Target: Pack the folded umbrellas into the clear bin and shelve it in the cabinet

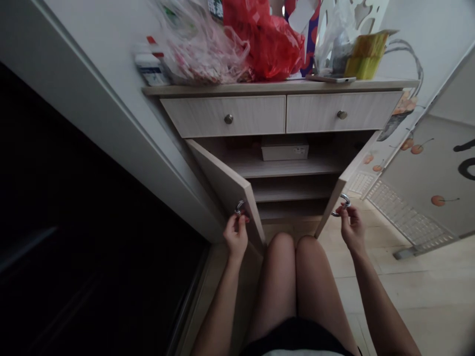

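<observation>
My left hand [236,235] is closed round the curved metal handle [240,205] of the left cabinet door [222,175]. On the other side, my right hand [352,228] grips the matching handle [345,199] of the right cabinet door [336,198]. Both doors of the pale wood cabinet [222,103] stand swung outward, either side of my knees. Inside, a light box [285,149] sits on the upper shelf [256,168]. The lower shelf [293,189] lies in shadow.
Atop the cabinet are a white bottle [152,70], a clear plastic bag [204,54], a red bag [269,44], a phone [332,79] and a yellow container [366,55]. A cherry-patterned screen [426,183] stands right; a dark doorway [81,222] lies left.
</observation>
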`<state>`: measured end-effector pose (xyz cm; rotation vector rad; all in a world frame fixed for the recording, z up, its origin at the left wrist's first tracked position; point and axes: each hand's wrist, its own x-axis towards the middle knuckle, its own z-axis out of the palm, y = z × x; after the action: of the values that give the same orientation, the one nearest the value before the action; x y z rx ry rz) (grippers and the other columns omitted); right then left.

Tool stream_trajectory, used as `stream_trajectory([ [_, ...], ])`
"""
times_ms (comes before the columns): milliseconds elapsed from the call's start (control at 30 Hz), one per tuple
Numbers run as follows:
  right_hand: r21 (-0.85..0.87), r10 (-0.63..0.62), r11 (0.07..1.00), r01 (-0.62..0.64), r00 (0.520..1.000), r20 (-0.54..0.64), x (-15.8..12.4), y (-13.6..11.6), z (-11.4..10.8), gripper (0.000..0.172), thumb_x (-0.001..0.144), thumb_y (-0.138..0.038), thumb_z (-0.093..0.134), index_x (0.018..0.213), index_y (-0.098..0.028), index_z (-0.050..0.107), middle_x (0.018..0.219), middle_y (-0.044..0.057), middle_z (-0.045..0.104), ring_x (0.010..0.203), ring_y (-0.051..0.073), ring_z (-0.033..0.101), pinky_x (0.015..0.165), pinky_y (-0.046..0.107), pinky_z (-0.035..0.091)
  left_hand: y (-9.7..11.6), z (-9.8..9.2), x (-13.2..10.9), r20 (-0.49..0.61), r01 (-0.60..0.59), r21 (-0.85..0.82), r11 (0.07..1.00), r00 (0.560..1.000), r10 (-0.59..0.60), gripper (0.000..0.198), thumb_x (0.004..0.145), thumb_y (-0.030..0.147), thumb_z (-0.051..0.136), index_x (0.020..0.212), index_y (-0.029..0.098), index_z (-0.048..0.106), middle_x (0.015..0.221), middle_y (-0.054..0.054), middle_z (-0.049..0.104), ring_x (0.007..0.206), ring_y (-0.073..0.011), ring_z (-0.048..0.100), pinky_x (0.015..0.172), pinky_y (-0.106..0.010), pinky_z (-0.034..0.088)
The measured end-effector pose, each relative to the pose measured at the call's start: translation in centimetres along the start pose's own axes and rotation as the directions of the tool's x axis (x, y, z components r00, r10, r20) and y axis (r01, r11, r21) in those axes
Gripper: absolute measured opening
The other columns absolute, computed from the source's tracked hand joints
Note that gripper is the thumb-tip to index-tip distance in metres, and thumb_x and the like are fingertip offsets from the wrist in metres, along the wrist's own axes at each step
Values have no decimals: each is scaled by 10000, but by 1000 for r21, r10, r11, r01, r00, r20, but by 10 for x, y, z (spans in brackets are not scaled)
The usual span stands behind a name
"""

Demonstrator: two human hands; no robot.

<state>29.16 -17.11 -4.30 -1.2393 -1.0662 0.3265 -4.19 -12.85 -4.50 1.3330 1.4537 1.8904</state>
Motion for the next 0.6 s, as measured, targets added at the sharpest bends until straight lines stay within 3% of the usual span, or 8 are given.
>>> stream_trajectory([
  [167,-43,24,999,-31,988,-156,-6,7,-42,474,856,-662,592,973,-203,610,822,36,638,768,194,612,755,378,520,-11,-52,1,-217,-38,87,996,975,56,502,744,675,650,835,181,646,721,-48,686,619,-176,653,606,-283,545],
  [300,-149,-22,988,-37,926,-377,-5,16,-81,556,774,-748,594,822,-196,549,722,20,570,661,169,534,651,328,463,-20,-99,11,-359,-54,185,981,926,119,498,709,654,669,822,169,659,754,-61,690,671,-188,649,629,-299,546],
  [400,-192,-29,979,-65,890,-454,1,25,-116,548,746,-748,594,793,-204,549,705,13,538,643,164,496,672,348,448,-23,-129,23,-453,-22,180,983,886,103,487,660,641,690,775,168,656,734,-45,677,682,-186,633,694,-329,560],
  [600,-161,2,981,-111,829,-559,19,37,-169,481,590,-672,761,608,-239,552,627,10,485,565,165,419,667,448,438,-11,-156,48,-564,36,-7,999,825,-33,371,488,535,793,577,253,569,638,61,655,731,-223,644,962,-537,524],
])
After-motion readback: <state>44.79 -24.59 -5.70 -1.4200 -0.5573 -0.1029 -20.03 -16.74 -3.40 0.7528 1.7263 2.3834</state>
